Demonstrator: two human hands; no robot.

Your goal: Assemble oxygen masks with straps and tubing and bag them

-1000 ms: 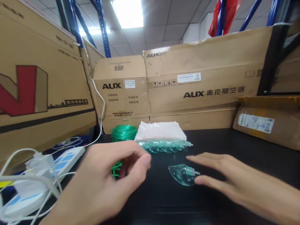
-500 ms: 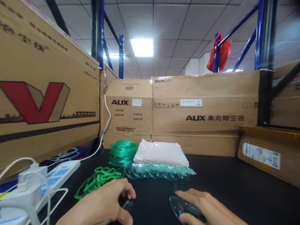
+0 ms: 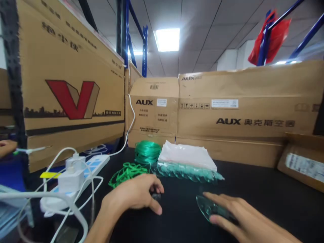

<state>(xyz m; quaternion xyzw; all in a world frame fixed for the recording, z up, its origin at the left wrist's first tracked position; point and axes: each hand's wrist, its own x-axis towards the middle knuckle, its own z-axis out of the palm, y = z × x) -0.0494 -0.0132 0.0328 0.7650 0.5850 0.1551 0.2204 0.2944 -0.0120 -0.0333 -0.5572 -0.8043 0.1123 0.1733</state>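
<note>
My left hand (image 3: pixel 138 195) rests on the black table (image 3: pixel 253 189), its fingers curled round a small dark object (image 3: pixel 155 195) that I cannot make out. Just behind it lies a heap of green elastic bands (image 3: pixel 126 172). My right hand (image 3: pixel 238 216) lies over a clear green plastic mask (image 3: pixel 205 206), fingers on top of it and thumb under its near edge. Further back, a row of stacked clear green masks (image 3: pixel 187 172) lies under a pile of white plastic bags (image 3: pixel 187 156). A coil of green tubing (image 3: pixel 147 151) sits to their left.
Large cardboard boxes (image 3: pixel 227 108) wall in the back and left of the table. A white power strip (image 3: pixel 76 175) with plugged chargers and white cables lies at the left. A smaller box (image 3: pixel 301 162) sits at the right. Another person's hand (image 3: pixel 6 146) shows at the far left edge.
The view swung up and then left. My left hand drew back from mid-air and settled on the table. My right hand closed over the single mask it had been reaching for.
</note>
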